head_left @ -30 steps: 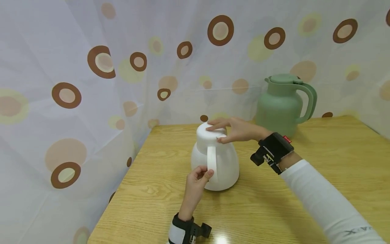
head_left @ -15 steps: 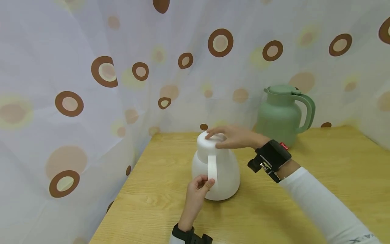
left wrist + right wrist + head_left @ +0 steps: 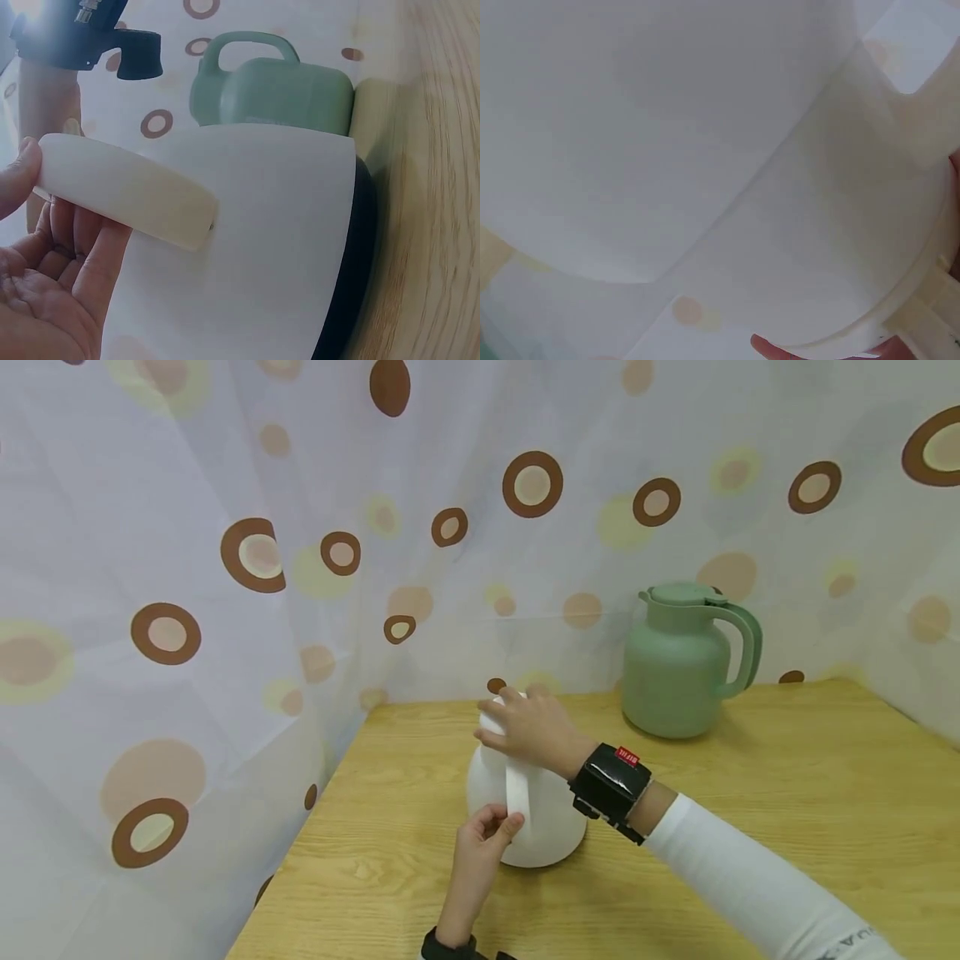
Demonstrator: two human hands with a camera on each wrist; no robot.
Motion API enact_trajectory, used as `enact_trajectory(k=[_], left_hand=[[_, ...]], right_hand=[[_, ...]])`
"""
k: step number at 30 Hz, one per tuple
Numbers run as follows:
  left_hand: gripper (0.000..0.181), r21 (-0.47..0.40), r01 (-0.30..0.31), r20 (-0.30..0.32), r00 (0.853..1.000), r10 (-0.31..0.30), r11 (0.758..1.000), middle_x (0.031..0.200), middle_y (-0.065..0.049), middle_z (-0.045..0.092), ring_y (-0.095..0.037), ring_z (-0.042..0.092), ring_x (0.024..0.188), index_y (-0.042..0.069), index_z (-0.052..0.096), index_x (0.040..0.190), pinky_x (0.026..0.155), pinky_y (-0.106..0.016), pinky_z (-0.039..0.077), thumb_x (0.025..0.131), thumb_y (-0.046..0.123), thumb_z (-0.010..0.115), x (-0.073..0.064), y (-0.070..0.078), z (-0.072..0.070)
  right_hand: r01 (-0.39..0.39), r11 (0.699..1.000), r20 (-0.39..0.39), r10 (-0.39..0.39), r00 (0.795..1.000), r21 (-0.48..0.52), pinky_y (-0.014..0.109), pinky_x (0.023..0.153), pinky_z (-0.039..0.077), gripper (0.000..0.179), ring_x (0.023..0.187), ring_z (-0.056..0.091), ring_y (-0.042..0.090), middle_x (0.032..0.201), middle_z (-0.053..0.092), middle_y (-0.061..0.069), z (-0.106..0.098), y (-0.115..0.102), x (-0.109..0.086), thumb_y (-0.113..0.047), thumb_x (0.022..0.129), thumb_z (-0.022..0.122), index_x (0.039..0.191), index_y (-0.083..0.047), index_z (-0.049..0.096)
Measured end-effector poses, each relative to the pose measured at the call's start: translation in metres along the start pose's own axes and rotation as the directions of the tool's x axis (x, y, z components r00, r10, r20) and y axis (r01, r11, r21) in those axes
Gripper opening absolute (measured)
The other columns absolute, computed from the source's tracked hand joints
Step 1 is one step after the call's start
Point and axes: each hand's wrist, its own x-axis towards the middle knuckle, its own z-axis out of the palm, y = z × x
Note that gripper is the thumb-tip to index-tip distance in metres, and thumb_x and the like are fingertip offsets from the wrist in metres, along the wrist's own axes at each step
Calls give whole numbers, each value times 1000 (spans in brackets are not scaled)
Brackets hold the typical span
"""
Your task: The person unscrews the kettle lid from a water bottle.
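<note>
A white vacuum jug (image 3: 557, 822) stands upright on the wooden table, its handle (image 3: 517, 792) facing the wearer. My left hand (image 3: 478, 847) pinches the lower part of that handle between thumb and fingers. In the left wrist view, the thumb lies on one side of the handle and the curled fingers on the other; a dark base (image 3: 365, 247) rims the jug. From above, my right hand (image 3: 534, 727) grips the jug's top, fingers spread round the lid and covering most of it. The right wrist view shows the lid (image 3: 934, 306) at the neck, with fingertips at its edge.
Farther back on the right stands a green jug (image 3: 675, 668) with its handle to the right. The wooden table (image 3: 750, 827) meets a patterned curtain (image 3: 420, 460) at its back and left edges. Both wrists wear black camera straps.
My right hand has turned over the jug's top, from fingers and thumb at its right side to knuckles up across the lid. The left hand keeps its hold. The head view has tilted up slightly.
</note>
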Motion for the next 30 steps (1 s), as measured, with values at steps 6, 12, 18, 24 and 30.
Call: enact_trajectory(k=[6, 12, 18, 24, 30], left_hand=[[23, 10, -23, 9, 1000, 23, 1000, 84, -4, 58, -11, 52, 75, -8, 61, 95, 69, -23, 42, 88, 14, 62, -2, 1, -2], [23, 3, -17, 13, 1000, 17, 1000, 83, -3, 57, -11, 52, 74, -8, 61, 94, 69, -23, 42, 89, 15, 62, -4, -1, -3], [22, 5, -17, 9, 1000, 17, 1000, 80, -3, 56, -10, 51, 72, -8, 61, 94, 68, -22, 42, 88, 14, 62, -4, -3, -2], [24, 30, -25, 24, 999, 24, 999, 79, -3, 55, -11, 49, 72, -11, 59, 91, 68, -23, 41, 89, 13, 61, -12, 25, 1], [23, 21, -32, 27, 999, 31, 999, 77, -2, 53, -10, 48, 70, -11, 59, 90, 67, -22, 41, 89, 11, 61, -9, 23, 1]], right_hand=[[72, 997, -128, -71, 989, 3, 41, 73, 45, 44, 77, 59, 30, 104, 62, 15, 9, 4, -2, -46, 92, 44, 112, -12, 63], [125, 992, -132, -121, 984, 22, 39, 68, 47, 39, 72, 60, 27, 104, 62, 15, 11, 7, -2, -42, 88, 54, 111, -12, 64], [167, 984, -124, -159, 979, 59, 42, 78, 46, 39, 82, 61, 28, 110, 60, 13, 14, 14, -4, -42, 88, 54, 115, -14, 63], [209, 969, -104, -196, 975, 134, 45, 82, 44, 40, 92, 59, 31, 115, 59, 13, 14, 22, -4, -42, 89, 54, 118, -16, 63], [237, 953, -75, -227, 971, 187, 48, 87, 41, 39, 102, 56, 33, 119, 57, 13, 10, 30, -2, -42, 89, 55, 120, -19, 62]])
